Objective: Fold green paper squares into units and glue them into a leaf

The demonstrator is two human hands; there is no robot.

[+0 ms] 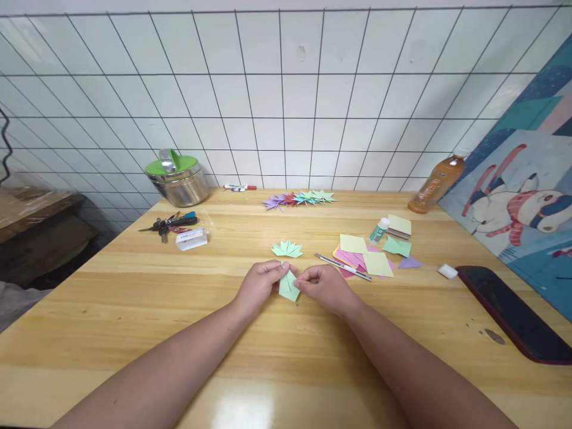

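A folded piece of light green paper point(289, 287) is held between my two hands over the middle of the table. My left hand point(261, 282) pinches its upper left part, thumb on top. At its right edge, my right hand point(325, 286) grips the paper between thumb and fingertips. Just beyond the hands lies a fan-like green folded paper piece point(287, 249). Right of it sits a loose pile of coloured paper squares point(379, 264), with a slim grey and white pen-like tool point(343, 267) across its near left side.
Several folded paper pieces point(298, 199) lie along the wall. A glue stick point(379, 230), paper stack point(399, 226), drink bottle point(438, 183), eraser-like white block point(447, 271) and phone point(513, 313) are right; a steel pot point(179, 182), keys point(167, 225), small box point(192, 239) and marker point(240, 187) left.
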